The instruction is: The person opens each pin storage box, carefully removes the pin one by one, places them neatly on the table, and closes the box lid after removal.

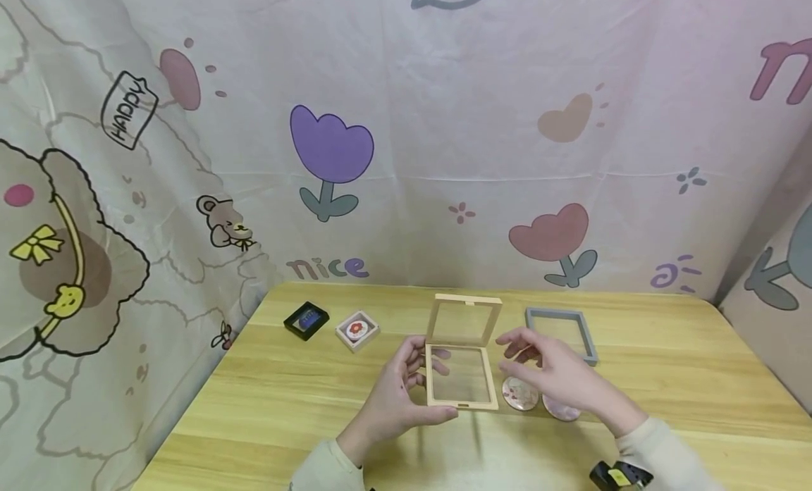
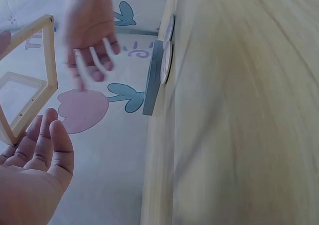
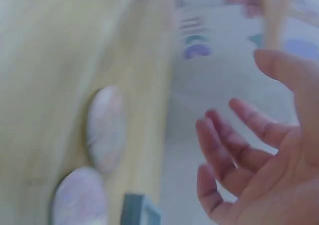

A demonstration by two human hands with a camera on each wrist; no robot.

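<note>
My left hand [image 1: 395, 396] grips a cream hinged display frame [image 1: 457, 345] by its left side, thumb along the front edge and fingers behind. The frame is unfolded above the table, its lid standing up; fingers show through the clear film. To its right hovers my right hand [image 1: 561, 371], its fingers loosely bent and apart from the frame. In the right wrist view this hand [image 3: 264, 170] holds nothing. Beneath it lie two round badges, a floral one [image 1: 520, 394] and a pinkish one [image 1: 561, 408] partly covered by the hand.
A blue-grey square frame [image 1: 591, 339] lies behind my right hand. At the back left sit a small black frame [image 1: 306, 320] with a dark blue piece and a pale pink frame [image 1: 358, 330] with a red flower badge. A printed cloth [image 1: 431, 230] stands behind the wooden table [image 1: 254, 406].
</note>
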